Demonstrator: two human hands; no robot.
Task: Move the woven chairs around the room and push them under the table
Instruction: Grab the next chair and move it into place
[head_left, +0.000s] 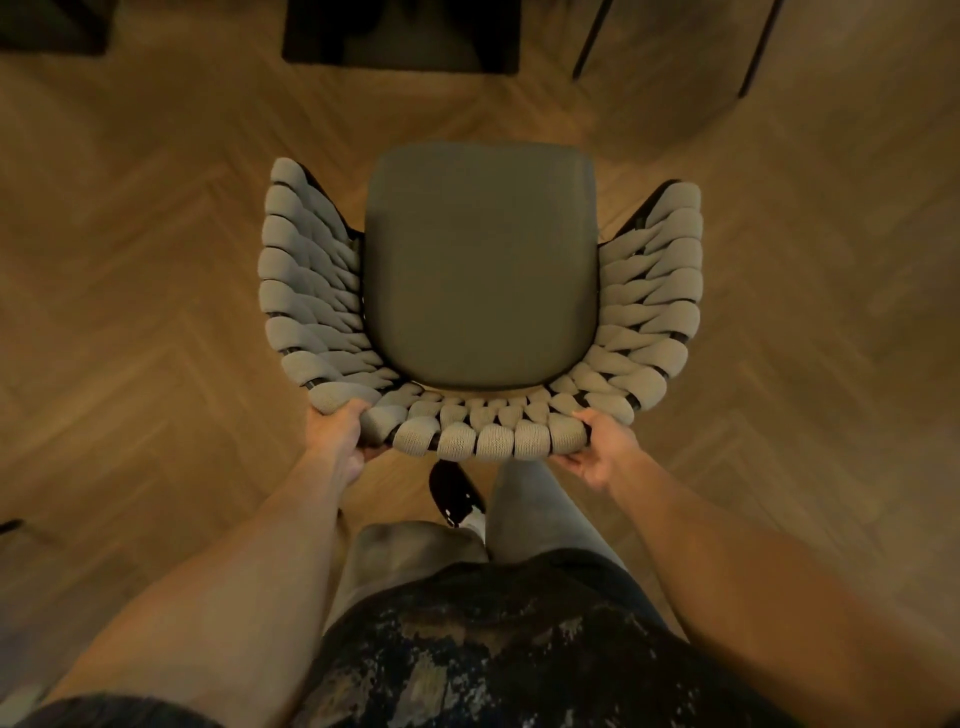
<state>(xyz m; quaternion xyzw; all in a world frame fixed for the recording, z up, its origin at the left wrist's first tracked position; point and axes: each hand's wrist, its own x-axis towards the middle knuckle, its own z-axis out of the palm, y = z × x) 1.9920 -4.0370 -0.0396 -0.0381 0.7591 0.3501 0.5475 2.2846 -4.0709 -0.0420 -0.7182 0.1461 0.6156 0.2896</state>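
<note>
**Both hands on the chair back, seat facing away from you**

You stand directly behind the woven chair (480, 306), looking straight down on it. Its grey seat cushion (480, 265) points away from you, toward the dark shapes at the top of the view, and its curved, rope-wrapped back wraps round toward you. The chair stands on the herringbone wooden floor (130, 234), out in the open and well apart from that dark furniture.

Your left hand (340, 441) holds the back rim near its left corner, fingers curled over the top of the weave and thumb beneath. Your right hand (602, 449) holds the rim near the right corner in the same way, fingers wrapped round the edge. So each grip is closed on the chair's top rail, one on either side of the middle. That spacing likely gives you steering control: with the hands set apart you can turn the chair or keep it straight as it travels.

Your shoe (457, 491) sits just behind the back legs, between your arms, which suggests a walking stance close to the chair.

Whether any dark shape ahead (400, 36) is the tabletop's underside or another chair cannot be told from here. Judging by the open floor all round, this chair is not yet tucked in.
</note>
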